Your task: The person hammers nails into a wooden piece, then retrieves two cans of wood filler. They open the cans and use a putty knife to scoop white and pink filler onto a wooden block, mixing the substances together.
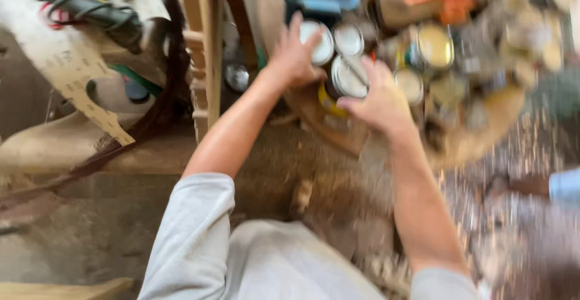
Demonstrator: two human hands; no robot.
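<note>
Blurred view down at two bare arms reaching to upper centre of the frame. Left hand [294,55] cups a silver-lidded can [319,41]; right hand [380,97] rests on another can [347,77], fingers curled around it. Both cans sit among crowded tins [435,46], not yet lifted

Whole frame motion-blurred; right side worst, where the heap of tins and jars [477,58] smears into indistinct shapes. Left hand [294,55] and right hand [377,97] cover parts of the silver-lidded cans [349,64]; grip unclear. Blue crate [320,1] cut off by top edge.
</note>
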